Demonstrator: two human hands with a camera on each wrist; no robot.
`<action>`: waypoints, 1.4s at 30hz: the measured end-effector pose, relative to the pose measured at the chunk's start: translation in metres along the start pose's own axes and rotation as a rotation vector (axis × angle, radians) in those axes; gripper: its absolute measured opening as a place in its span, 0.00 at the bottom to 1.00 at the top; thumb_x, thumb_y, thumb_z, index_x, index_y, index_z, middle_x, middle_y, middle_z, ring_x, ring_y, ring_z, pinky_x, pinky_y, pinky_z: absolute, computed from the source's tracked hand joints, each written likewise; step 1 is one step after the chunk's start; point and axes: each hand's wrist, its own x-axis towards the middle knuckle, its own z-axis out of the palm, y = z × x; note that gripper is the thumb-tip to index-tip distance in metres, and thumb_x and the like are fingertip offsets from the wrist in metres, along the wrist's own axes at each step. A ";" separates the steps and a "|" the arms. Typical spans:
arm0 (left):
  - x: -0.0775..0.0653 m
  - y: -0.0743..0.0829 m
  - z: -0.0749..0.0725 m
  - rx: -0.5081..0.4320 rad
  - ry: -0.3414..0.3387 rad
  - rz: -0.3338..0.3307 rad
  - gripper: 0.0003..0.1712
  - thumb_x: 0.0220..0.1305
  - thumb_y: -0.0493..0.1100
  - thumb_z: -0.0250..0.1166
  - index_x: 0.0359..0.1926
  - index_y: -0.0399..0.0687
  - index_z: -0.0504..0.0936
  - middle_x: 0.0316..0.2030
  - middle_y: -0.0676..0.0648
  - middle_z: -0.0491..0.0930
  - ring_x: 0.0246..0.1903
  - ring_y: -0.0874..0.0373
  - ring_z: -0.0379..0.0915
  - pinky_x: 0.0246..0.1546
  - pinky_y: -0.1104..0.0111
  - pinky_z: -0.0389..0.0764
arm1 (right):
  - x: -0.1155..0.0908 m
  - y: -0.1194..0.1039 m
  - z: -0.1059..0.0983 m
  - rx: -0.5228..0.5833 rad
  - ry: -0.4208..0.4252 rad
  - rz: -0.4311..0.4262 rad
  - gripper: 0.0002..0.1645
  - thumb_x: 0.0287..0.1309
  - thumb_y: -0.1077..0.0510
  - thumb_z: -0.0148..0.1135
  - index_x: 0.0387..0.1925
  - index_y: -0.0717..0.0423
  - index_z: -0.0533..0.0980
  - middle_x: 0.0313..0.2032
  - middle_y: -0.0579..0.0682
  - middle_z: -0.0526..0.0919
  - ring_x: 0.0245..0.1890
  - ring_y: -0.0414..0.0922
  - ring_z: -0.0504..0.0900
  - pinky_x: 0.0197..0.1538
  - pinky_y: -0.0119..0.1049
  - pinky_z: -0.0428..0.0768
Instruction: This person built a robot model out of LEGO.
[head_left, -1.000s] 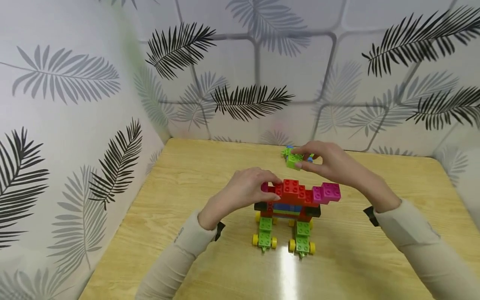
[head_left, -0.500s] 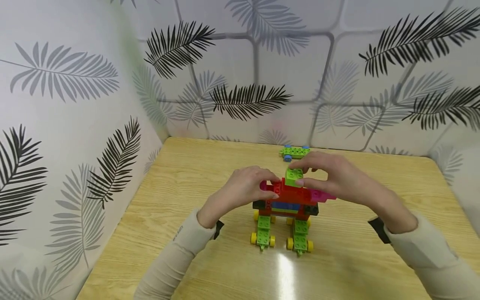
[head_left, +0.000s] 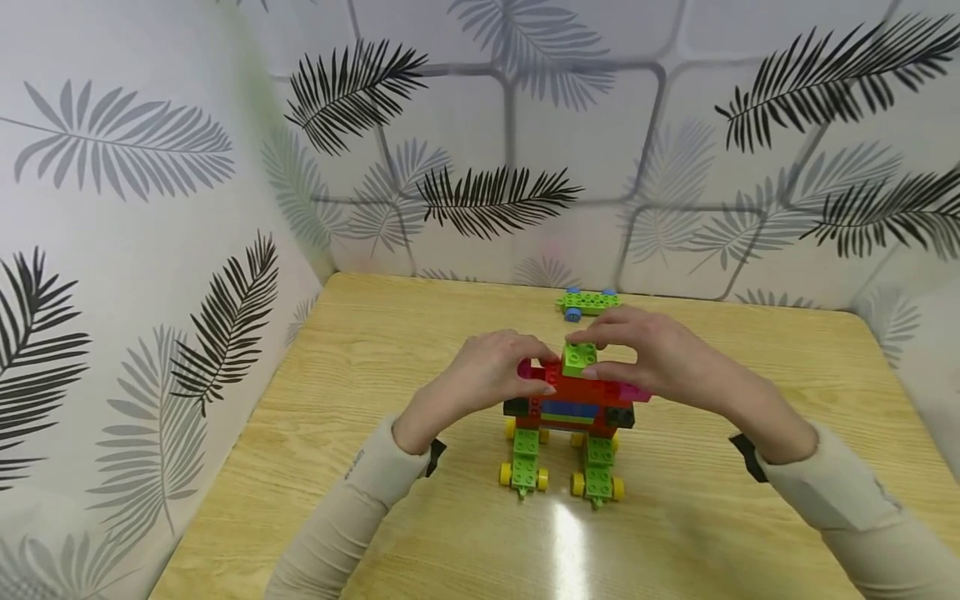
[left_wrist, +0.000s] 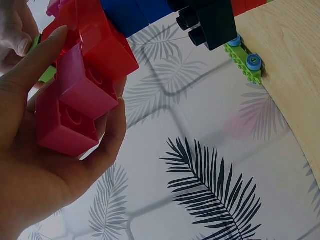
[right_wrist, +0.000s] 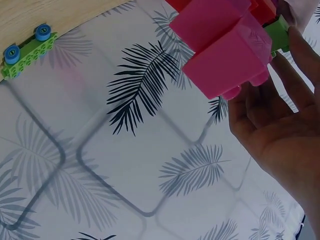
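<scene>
On the table stands a toy built of big plastic bricks, with a red brick body (head_left: 592, 390), a blue layer (head_left: 568, 412) and two green wheeled bases (head_left: 525, 471) under it. My left hand (head_left: 483, 373) grips its left end, with fingers and thumb round the red and pink bricks (left_wrist: 82, 95). Between thumb and fingers my right hand (head_left: 667, 360) pinches a lime green brick (head_left: 579, 358) right at the top of the red body. The right wrist view shows pink bricks (right_wrist: 227, 60) at the other end, overlapping the right hand's fingers.
Behind the toy, near the wall, lies a flat green wheeled base (head_left: 596, 302) with blue wheels. The wooden table (head_left: 375, 333) meets a leaf-patterned wall (head_left: 465, 125) at the back and left.
My right hand has brought the green brick from near the back wheeled base forward and down onto the top of the red body. The left hand keeps its grip.
</scene>
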 end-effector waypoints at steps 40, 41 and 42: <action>-0.002 0.002 0.000 0.018 0.008 -0.014 0.23 0.59 0.55 0.69 0.53 0.51 0.83 0.43 0.52 0.83 0.40 0.58 0.75 0.32 0.69 0.77 | 0.011 0.005 0.000 0.052 -0.043 -0.045 0.21 0.46 0.58 0.76 0.45 0.52 0.82 0.39 0.40 0.82 0.35 0.37 0.78 0.36 0.34 0.79; -0.002 0.002 0.000 0.023 0.007 -0.012 0.23 0.59 0.55 0.69 0.53 0.51 0.82 0.43 0.52 0.83 0.40 0.58 0.75 0.32 0.68 0.77 | 0.011 0.007 0.001 0.064 -0.046 -0.052 0.21 0.47 0.58 0.76 0.46 0.52 0.82 0.40 0.40 0.82 0.36 0.37 0.77 0.37 0.35 0.79; -0.002 0.002 0.000 0.027 0.004 -0.013 0.24 0.59 0.55 0.69 0.54 0.51 0.82 0.44 0.52 0.83 0.40 0.58 0.75 0.33 0.68 0.78 | 0.011 0.009 0.001 0.075 -0.052 -0.056 0.21 0.47 0.57 0.75 0.46 0.51 0.82 0.41 0.39 0.82 0.37 0.37 0.77 0.38 0.35 0.79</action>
